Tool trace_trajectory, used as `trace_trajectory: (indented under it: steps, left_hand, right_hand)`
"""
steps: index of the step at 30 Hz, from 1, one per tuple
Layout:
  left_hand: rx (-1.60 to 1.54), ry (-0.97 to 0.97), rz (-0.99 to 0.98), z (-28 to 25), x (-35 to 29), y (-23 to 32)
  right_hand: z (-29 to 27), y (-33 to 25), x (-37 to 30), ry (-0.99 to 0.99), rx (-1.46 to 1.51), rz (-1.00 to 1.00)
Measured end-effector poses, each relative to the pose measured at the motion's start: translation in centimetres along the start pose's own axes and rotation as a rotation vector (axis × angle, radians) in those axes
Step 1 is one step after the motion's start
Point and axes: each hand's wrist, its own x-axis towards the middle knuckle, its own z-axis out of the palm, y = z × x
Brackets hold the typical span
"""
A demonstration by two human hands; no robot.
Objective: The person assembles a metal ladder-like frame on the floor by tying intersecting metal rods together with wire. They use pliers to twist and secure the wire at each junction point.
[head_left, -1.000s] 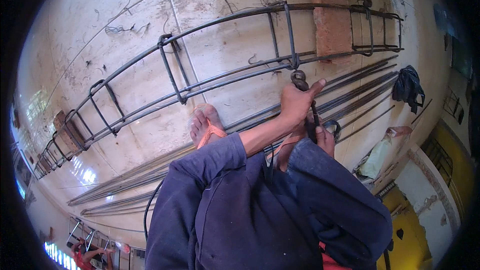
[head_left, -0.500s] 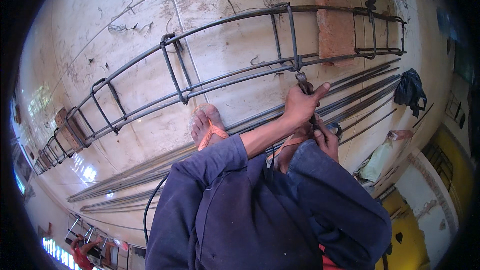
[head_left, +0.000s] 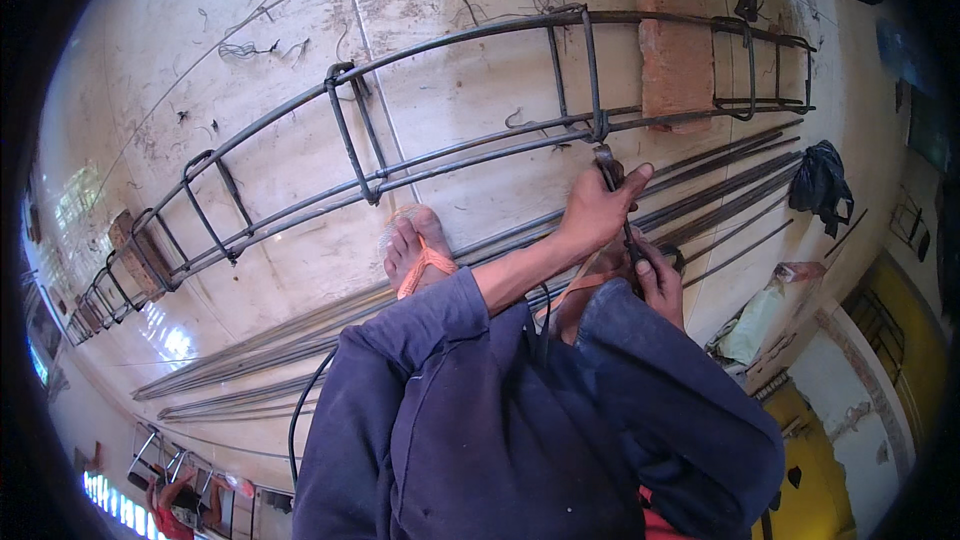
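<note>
A long cage of dark steel rebar with square stirrups [head_left: 475, 140] runs across the tiled floor before me. At the lower corner of one stirrup [head_left: 594, 75] sits the jaw of a pair of pincers [head_left: 604, 155]. My left hand [head_left: 597, 208] is closed around the pincers just behind the jaw, thumb sticking out to the right. Lower down, my right hand [head_left: 662, 287] grips the handle end, its fingers curled. Whether the jaw holds a wire is too small to tell.
Bundles of loose rebar [head_left: 738, 183] lie between my feet and the cage. Bricks [head_left: 676, 60] prop the cage. A black plastic bag [head_left: 822, 183] lies at right, wire scraps [head_left: 245, 49] at far left. A person in red [head_left: 170, 510] is at lower left.
The view has shifted slightly. My left thumb sits a little lower and the pincers' handles have tilted slightly; both hands keep their grip.
</note>
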Motion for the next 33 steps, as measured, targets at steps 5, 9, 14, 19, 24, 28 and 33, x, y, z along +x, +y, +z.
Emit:
trace_trajectory:
  steps: [5,9,14,19,24,28,33]
  left_hand:
    - [0.123,-0.059,-0.039,-0.6,-0.5,1.0]
    - [-0.139,-0.012,0.156,-0.4,0.0,-0.7]
    - [-0.444,-0.136,-0.110,0.1,0.5,-0.3]
    - [-0.255,-0.038,-0.105,0.2,1.0,-0.7]
    - [-0.110,-0.015,0.027,-0.3,0.4,-0.3]
    - [-0.129,-0.041,-0.006,-1.0,-1.0,0.4]
    - [-0.060,0.086,-0.112,-2.0,-0.5,-1.3]
  right_hand:
    - [1.2,-2.5,-0.2,0.119,-0.118,0.129]
    - [1.1,2.1,-0.5,-0.335,1.113,0.553]
    - [1.0,0.9,0.4,-0.525,1.257,0.744]
    - [1.1,0.2,-0.1,-0.118,0.463,0.100]
    - [0.2,2.0,0.2,-0.598,1.205,0.408]
    - [0.7,2.1,-0.4,-0.657,1.617,0.696]
    - [1.3,0.1,0.2,-0.244,0.263,0.315]
